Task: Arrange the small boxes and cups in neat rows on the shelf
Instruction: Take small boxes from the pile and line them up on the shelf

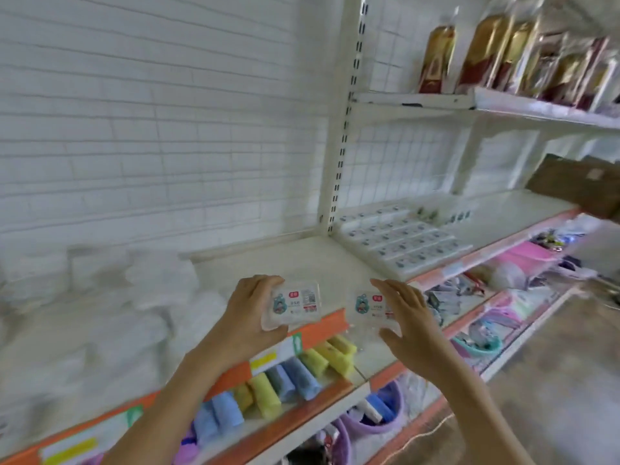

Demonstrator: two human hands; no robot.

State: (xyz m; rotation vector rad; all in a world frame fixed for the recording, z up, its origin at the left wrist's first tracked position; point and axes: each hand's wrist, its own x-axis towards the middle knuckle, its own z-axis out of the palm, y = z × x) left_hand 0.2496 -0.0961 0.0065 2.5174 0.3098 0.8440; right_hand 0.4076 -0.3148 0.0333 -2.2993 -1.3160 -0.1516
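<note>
Two small boxes are up in the air in front of the shelf [302, 260]. They are clear plastic, flat, with a white label that has a little cartoon face and a red square on it. The left box [295, 305] is tipped a bit, label facing up. The right box [370, 308] is just beside it, partly hidden. Farther back on the shelf, many more of the same boxes [399, 243] lie flat in neat rows, side by side and touching (their labels are too blurry to read). A few tiny things [426, 213] sit behind the rows, too blurry to tell.
</note>
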